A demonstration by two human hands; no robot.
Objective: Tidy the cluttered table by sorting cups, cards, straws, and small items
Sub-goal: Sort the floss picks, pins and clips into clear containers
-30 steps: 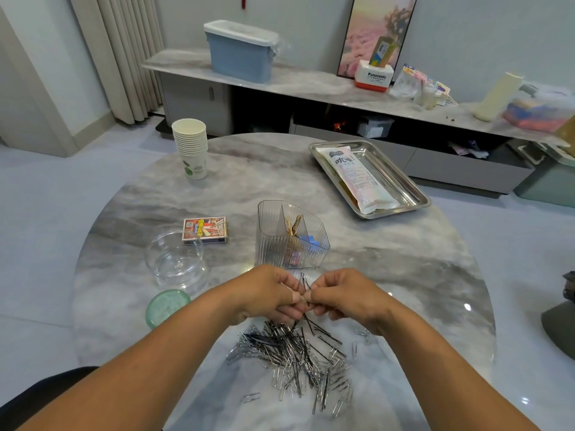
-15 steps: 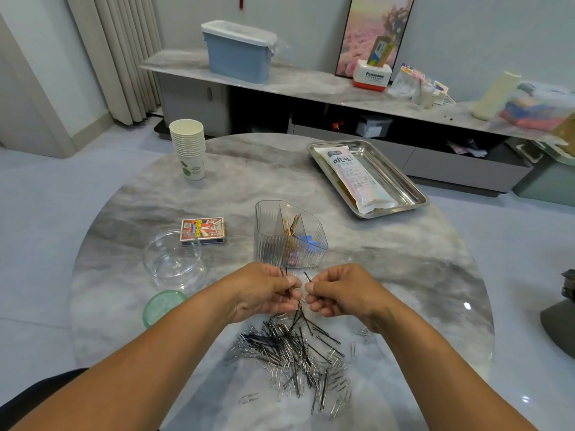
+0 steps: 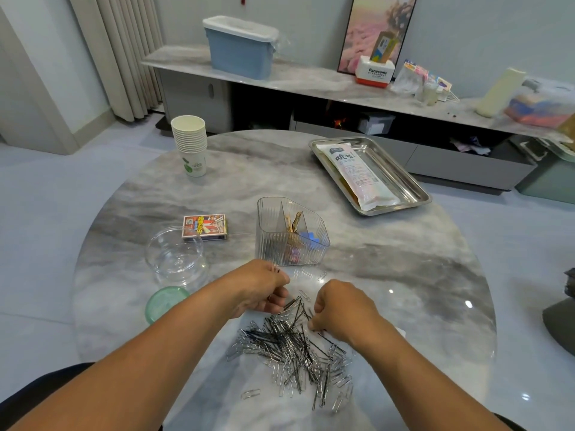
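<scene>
Left hand (image 3: 264,290) grasps gathered hairpins; right hand (image 3: 339,309) pinches into the pile (image 3: 292,346); better lift dark pins singly, leaving paperclips.

1. a pile of paper clips and hairpins (image 3: 295,349) lies at the near middle of the table (image 3: 404,275).
2. the left hand (image 3: 261,290) is at the pile's far left edge, the right hand (image 3: 339,309) at its right edge.
3. behind the pile stands a divided organizer (image 3: 291,236).
4. left of the organizer lies a card box (image 3: 205,227), with a clear bowl (image 3: 175,255) just before it.
5. a lid (image 3: 165,301) lies nearer than the bowl.
6. a cup stack (image 3: 189,144) stands far left.
7. a tray (image 3: 401,178) at far right holds a packet (image 3: 357,175).
</scene>
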